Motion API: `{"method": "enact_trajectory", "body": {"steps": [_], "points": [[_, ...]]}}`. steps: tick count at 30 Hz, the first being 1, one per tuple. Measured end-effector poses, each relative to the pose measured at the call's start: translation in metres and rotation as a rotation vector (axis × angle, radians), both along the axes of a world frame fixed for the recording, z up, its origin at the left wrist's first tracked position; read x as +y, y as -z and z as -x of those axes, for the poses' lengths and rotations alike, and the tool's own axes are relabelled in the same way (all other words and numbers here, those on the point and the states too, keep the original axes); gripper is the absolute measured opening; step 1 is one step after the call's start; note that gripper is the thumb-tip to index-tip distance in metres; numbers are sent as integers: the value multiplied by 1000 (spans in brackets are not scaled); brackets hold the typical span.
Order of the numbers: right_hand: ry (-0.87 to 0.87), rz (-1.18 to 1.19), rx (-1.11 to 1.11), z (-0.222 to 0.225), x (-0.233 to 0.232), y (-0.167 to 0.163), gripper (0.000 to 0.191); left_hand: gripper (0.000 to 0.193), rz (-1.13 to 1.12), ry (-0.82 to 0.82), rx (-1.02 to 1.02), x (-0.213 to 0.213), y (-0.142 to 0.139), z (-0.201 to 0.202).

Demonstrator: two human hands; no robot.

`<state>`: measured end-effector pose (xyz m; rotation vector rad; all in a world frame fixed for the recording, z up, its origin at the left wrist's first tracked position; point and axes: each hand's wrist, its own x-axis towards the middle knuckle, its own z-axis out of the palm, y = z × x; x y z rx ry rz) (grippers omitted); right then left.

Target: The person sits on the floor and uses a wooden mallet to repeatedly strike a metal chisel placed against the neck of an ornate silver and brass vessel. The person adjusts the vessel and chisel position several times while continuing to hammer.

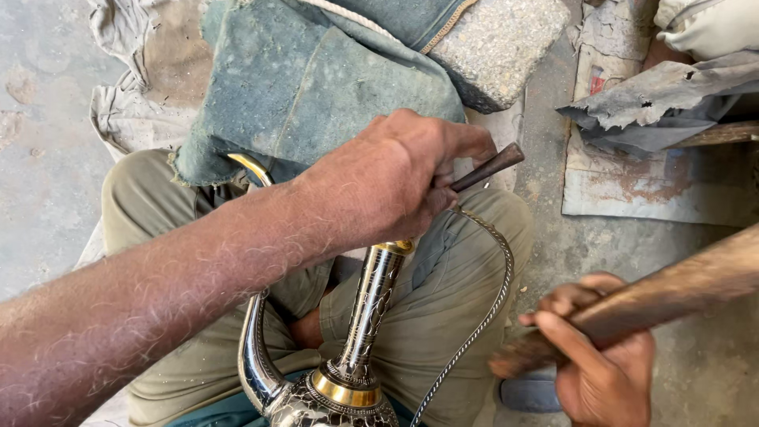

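My left hand [395,178] reaches in from the lower left and grips a thin dark metal punch [492,166] against the top of an engraved metal ewer's neck [371,304]. The ewer stands on my lap, silver and brass, with a curved spout [254,348] on its left and a thin twisted handle [494,292] arcing down its right. My right hand [601,360] at the lower right is closed around a thick wooden mallet handle [680,289] that slants up to the right edge. The mallet's head is out of view.
A worn blue-green cloth pad [316,79] lies over my knees beyond the ewer. A grey stone block [498,43] sits behind it. Torn sheet metal and scraps [656,103] lie on the concrete floor [39,158] at the right.
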<state>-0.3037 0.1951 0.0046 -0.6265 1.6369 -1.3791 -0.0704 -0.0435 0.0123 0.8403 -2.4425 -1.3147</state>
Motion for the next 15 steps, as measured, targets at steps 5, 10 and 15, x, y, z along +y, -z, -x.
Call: {"method": "enact_trajectory", "body": {"steps": [5,10,15], "points": [[-32,-108,134,5,-17,11,41,49,112,72,-130,-3,-10,21],[-35,-191,357,5,-23,15,42,52,175,178,-196,-9,-16,33],[-114,-186,427,0,-27,10,41,52,149,221,-204,-13,-19,32]]}}
